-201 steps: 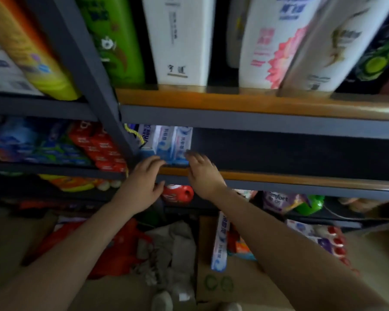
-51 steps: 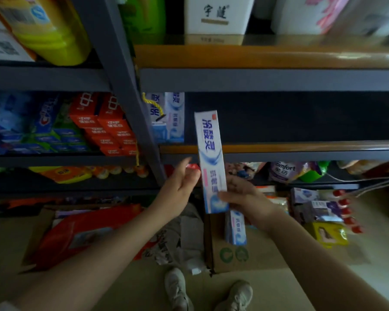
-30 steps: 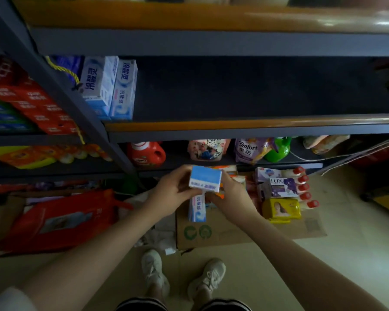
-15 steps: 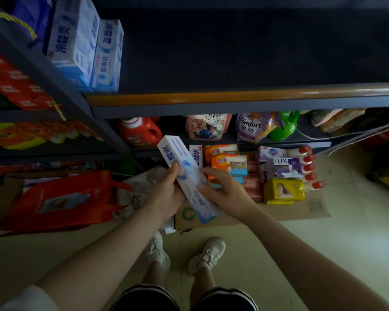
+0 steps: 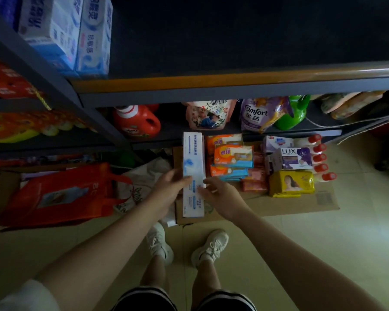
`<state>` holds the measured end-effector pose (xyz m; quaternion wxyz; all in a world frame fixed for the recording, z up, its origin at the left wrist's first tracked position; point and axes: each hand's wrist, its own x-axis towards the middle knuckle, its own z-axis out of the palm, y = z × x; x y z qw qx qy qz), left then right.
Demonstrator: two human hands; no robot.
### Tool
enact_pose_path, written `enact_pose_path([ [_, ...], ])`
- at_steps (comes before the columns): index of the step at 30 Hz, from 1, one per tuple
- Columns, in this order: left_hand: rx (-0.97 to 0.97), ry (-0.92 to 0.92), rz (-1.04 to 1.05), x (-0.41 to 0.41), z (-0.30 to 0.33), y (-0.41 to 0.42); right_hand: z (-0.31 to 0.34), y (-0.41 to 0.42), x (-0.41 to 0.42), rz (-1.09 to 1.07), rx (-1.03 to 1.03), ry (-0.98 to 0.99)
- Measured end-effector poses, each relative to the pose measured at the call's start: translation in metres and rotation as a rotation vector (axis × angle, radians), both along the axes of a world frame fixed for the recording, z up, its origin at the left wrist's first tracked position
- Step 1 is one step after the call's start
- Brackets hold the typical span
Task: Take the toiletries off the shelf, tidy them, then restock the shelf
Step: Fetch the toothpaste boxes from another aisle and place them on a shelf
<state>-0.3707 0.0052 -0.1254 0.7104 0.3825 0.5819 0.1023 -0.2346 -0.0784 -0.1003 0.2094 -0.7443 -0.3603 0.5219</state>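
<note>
We held the toothpaste box [image 5: 193,171] lengthwise over the cardboard sheet [image 5: 279,205] on the floor, our left hand [image 5: 169,189] and right hand [image 5: 220,198] pinching its near half from either side, fingers lightly curled. More toothpaste boxes [image 5: 76,34] stood on the shelf [image 5: 211,84] above; soap packs [image 5: 233,157] lay just beside it

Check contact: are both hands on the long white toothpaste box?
Touching. The head view shows the left hand with fingers against the toothpaste box on its left edge, and the right hand with fingertips pinching its right edge, with no gap visible.
</note>
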Motion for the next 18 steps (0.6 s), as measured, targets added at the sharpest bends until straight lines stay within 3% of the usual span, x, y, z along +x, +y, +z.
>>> enact_pose_path([
  [2, 0.020, 0.033, 0.040, 0.003, -0.017, 0.007, -0.012, 0.002, 0.010, -0.003, 0.007, -0.092],
  [7, 0.059, 0.106, 0.010, 0.027, -0.061, 0.021, -0.033, 0.001, 0.036, -0.051, 0.005, -0.087],
  [18, 0.306, 0.380, -0.444, 0.051, -0.071, 0.018, -0.004, 0.027, 0.060, -0.089, 0.119, -0.071],
])
